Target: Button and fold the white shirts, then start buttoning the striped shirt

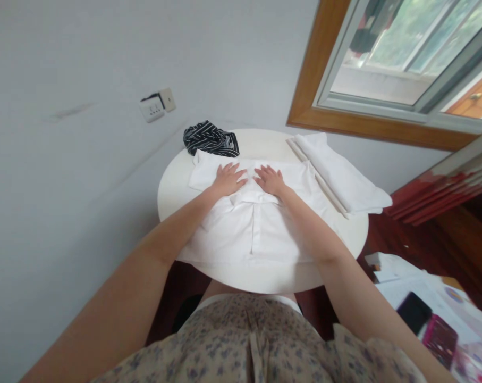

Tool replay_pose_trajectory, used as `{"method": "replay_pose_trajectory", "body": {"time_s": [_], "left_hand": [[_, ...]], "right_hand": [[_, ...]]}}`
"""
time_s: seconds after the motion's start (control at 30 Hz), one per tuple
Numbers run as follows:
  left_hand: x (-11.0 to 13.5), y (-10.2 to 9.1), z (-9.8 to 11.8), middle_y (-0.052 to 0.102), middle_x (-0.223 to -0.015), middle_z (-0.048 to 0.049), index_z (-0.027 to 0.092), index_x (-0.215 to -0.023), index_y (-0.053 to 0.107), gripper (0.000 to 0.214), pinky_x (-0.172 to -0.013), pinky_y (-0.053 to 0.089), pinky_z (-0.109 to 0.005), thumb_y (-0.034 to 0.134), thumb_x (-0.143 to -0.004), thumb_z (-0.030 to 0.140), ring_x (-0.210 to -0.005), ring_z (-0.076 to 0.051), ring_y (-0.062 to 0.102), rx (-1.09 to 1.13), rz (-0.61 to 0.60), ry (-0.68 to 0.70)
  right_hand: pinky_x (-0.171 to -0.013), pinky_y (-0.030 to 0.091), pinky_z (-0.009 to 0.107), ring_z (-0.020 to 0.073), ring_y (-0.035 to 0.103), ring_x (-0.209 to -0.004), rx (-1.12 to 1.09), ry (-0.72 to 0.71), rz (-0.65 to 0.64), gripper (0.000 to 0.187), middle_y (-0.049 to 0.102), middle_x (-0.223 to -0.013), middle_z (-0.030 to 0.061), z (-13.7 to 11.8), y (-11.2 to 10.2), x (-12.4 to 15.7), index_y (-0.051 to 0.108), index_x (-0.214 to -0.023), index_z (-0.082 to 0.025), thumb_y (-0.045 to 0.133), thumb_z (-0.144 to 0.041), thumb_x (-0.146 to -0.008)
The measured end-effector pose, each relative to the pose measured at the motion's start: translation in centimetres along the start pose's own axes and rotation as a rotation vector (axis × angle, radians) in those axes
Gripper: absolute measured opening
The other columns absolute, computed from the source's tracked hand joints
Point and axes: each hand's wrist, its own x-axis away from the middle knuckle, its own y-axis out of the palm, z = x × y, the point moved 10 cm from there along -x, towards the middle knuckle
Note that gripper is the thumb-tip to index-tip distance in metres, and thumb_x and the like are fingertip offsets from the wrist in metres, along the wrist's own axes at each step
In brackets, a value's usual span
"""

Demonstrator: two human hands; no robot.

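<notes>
A white shirt (241, 229) lies spread flat on a small round white table (172, 186). My left hand (228, 179) rests flat on its upper part with the fingers spread, open. Beside it my right hand (269, 180) also lies flat and open on the shirt, fingers pointing away from me. Both hands sit just beyond the collar fold, close together near the shirt's middle line.
A crumpled black-and-white striped garment (211, 138) lies at the table's far edge. A folded white cloth (340, 173) lies on the right side and overhangs the rim. The grey wall with sockets (157, 106) is on the left, a window (392, 58) beyond, and clutter with a dark phone (414, 313) low right.
</notes>
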Motion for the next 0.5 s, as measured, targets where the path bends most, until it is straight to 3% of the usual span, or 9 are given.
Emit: {"method": "replay_pose_trajectory", "body": {"time_s": [0.13, 0.27, 0.37, 0.5], "left_hand": [[-0.3, 1.0, -3.0, 0.022, -0.160, -0.0023, 0.037, -0.147, 0.033, 0.069, -0.114, 0.006, -0.061, 0.031, -0.087, 0.069, -0.146, -0.034, 0.015, 0.023, -0.106, -0.038], [-0.8, 0.2, -8.3, 0.024, -0.159, -0.0081, 0.026, -0.147, 0.037, 0.072, -0.117, 0.001, -0.055, 0.029, -0.089, 0.068, -0.146, -0.033, 0.013, -0.021, -0.053, -0.093], [-1.0, -0.3, -11.9, 0.023, -0.158, -0.0109, 0.019, -0.147, 0.037, 0.067, -0.116, 0.000, -0.053, 0.034, -0.093, 0.060, -0.145, -0.030, 0.014, 0.002, 0.008, -0.157], [-0.8, -0.2, -14.0, 0.025, -0.158, -0.0110, 0.014, -0.146, 0.035, 0.067, -0.116, 0.006, -0.050, 0.043, -0.093, 0.055, -0.142, -0.026, 0.015, 0.112, 0.049, -0.234]], "right_hand": [[-0.114, 0.007, 0.062, 0.0299, 0.012, -0.147, -0.012, 0.110, -0.006, 0.068, 0.019, -0.160, 0.0048, 2.6, 1.2, -0.6, 0.030, -0.150, -0.029, 0.022, -0.066, -0.093], [-0.109, 0.001, 0.069, 0.0356, 0.014, -0.145, 0.023, 0.290, 0.118, 0.067, 0.023, -0.158, 0.0124, 9.6, -0.4, 1.0, 0.036, -0.148, -0.023, 0.023, -0.062, -0.095], [-0.113, 0.007, 0.060, 0.0338, 0.018, -0.144, 0.029, 0.347, 0.190, 0.066, 0.027, -0.155, 0.0192, 13.9, -1.5, 2.2, 0.037, -0.147, -0.015, 0.030, -0.057, -0.096], [-0.113, 0.016, 0.053, 0.0321, 0.023, -0.142, -0.002, 0.356, 0.196, 0.064, 0.030, -0.153, 0.0202, 15.6, -1.5, 2.9, 0.037, -0.146, -0.010, 0.032, -0.052, -0.097]]}}
